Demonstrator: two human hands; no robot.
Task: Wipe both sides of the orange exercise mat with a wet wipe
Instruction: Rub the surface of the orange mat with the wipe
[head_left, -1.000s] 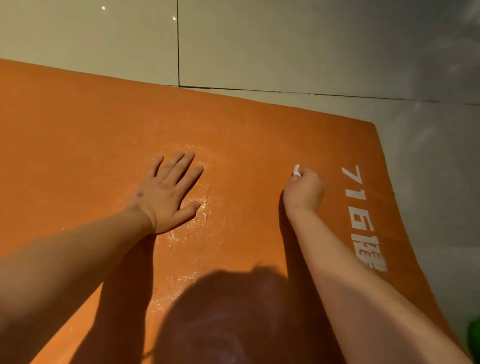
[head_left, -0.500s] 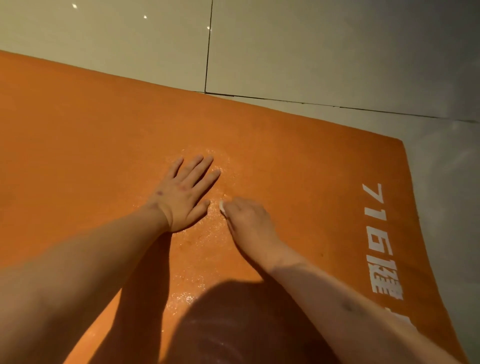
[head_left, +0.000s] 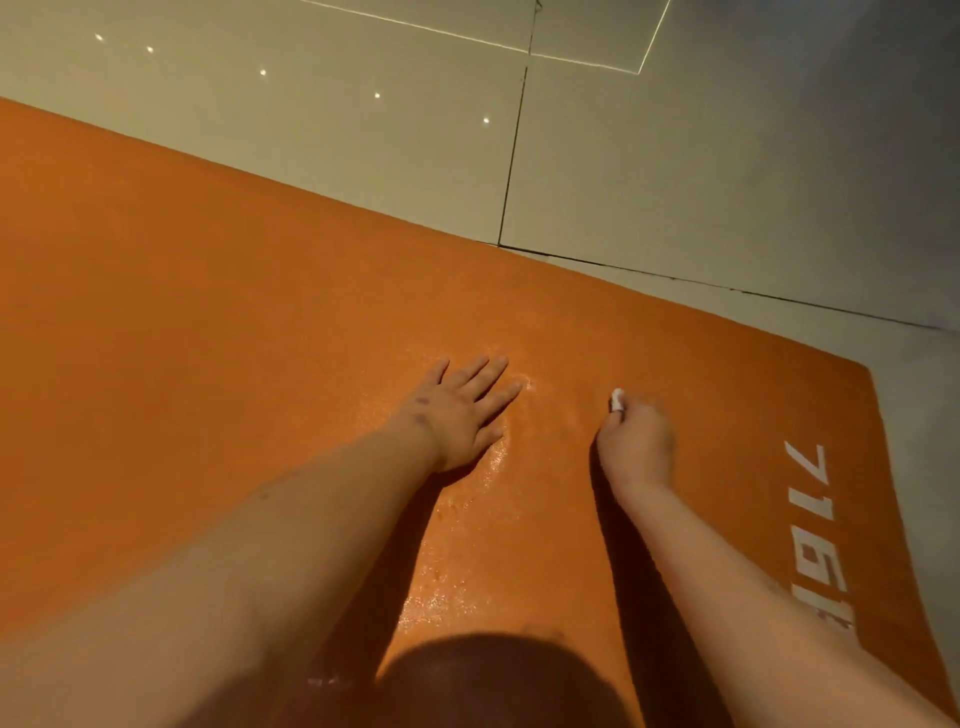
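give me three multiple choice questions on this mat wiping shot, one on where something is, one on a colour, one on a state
1. Where is the wet wipe?
A. in a bucket
B. pinched in the right hand
C. in a bin

2. What colour is the lettering on the mat?
A. white
B. black
C. green

3. The left hand is
A. a fist
B. flat on the mat, fingers spread
C. raised off the mat

Answers: B, a white wad shows at the curled fingertips; A, the print reads white on orange; B, palm and straight fingers lie on the mat.
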